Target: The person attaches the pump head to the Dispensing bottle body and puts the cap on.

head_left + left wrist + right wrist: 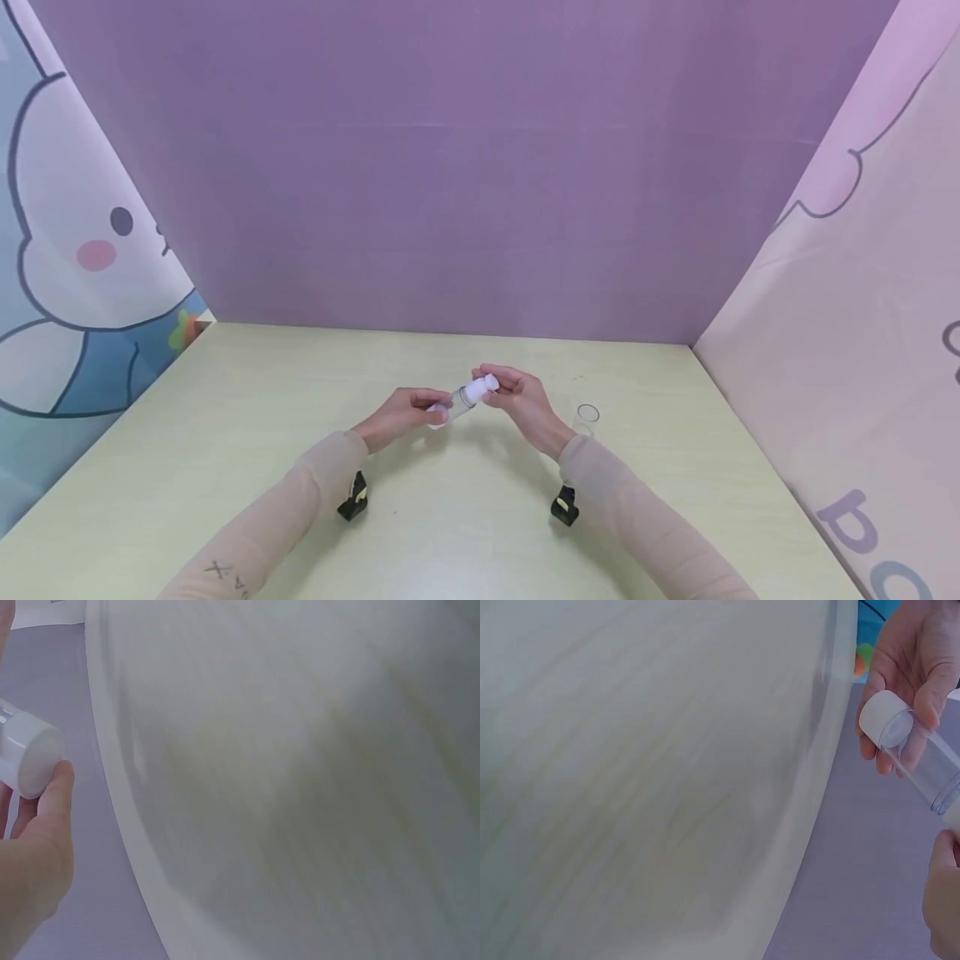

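Note:
A small clear bottle (457,405) with a white base and a white pump top (477,389) is held tilted above the table. My left hand (401,418) grips it at the base end, thumb on the near side. At the other end, the thumb and fingers of my right hand (527,407) pinch around the pump top. The right wrist view shows the see-through bottle body (928,771) between both hands; the pump end runs out of frame. Only the white base (39,759) shows clearly in the left wrist view. A clear cap (587,415) stands behind my right wrist, partly hidden.
The pale table (465,517) lies beneath both hands. A purple panel (465,183) rises at its back edge. Printed side panels, one with a cartoon animal (90,208), stand at left and right. Black wrist devices (565,507) hang under both forearms.

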Demonstrator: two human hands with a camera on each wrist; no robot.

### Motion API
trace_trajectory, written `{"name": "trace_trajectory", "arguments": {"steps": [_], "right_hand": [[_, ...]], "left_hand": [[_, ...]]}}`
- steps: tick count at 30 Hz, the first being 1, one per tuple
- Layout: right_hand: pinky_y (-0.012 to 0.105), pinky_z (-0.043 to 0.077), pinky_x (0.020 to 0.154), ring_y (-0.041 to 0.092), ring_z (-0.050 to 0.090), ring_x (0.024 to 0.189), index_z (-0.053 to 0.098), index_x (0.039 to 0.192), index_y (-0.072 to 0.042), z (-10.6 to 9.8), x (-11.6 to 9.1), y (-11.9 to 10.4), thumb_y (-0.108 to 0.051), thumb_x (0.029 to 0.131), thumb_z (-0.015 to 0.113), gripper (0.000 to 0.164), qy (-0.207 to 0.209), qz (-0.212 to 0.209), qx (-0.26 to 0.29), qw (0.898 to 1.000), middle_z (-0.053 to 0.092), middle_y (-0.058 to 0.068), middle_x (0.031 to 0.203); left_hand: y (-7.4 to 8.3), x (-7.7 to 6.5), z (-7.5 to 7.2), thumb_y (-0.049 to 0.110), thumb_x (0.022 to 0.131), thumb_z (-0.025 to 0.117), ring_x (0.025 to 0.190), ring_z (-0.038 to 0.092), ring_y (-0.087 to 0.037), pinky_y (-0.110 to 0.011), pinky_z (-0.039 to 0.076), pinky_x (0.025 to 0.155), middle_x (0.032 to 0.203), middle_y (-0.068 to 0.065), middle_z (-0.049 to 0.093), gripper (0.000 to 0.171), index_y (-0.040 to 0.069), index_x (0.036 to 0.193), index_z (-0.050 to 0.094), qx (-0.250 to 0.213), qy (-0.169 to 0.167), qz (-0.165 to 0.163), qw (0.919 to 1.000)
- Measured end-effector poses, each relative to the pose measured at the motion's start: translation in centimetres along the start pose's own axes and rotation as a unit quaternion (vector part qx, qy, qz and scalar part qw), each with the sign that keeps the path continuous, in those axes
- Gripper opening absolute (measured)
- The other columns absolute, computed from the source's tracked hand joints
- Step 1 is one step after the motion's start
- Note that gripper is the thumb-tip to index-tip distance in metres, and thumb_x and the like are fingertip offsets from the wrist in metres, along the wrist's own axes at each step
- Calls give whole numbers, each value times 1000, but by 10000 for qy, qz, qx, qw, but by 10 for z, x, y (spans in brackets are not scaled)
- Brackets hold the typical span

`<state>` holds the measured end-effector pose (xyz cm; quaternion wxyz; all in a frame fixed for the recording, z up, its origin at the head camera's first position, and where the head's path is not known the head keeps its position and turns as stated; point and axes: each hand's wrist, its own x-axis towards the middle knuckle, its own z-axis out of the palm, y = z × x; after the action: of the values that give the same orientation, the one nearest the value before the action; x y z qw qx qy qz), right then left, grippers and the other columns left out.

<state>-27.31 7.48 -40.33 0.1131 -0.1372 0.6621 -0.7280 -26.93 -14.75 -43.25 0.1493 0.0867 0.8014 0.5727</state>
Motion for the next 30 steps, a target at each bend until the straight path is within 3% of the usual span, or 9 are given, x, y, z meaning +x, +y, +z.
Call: {"name": "trace_trajectory", "arguments": {"steps": [8, 19, 30], "right_hand": [[30, 43, 96, 20, 53, 117, 53, 124, 1, -1, 1, 1, 7, 82, 59, 43, 71, 31, -54, 10000, 55, 16, 127], [29, 47, 92, 16, 59, 108, 53, 123, 4, -3, 2, 6, 2, 80, 64, 45, 326, -11, -135, 9994, 59, 15, 122], [27, 47, 90, 9, 59, 101, 53, 124, 3, -4, 3, 6, -1, 83, 64, 43, 429, 6, -253, 9988, 54, 20, 127]], "left_hand": [[-1, 3, 0, 21, 85, 66, 107, 55, -20, -43, 44, 94, 122, -5, 60, 37, 12, 120, 61, 127, 85, -24, 9999], [0, 5, 2, 17, 85, 65, 106, 57, -19, -41, 44, 94, 121, -7, 61, 37, 9, 121, 59, 115, 83, -39, 9999], [5, 8, 3, 17, 85, 65, 104, 57, -17, -42, 43, 94, 119, -4, 62, 36, 11, 120, 61, 141, 180, -146, 9996]]}}
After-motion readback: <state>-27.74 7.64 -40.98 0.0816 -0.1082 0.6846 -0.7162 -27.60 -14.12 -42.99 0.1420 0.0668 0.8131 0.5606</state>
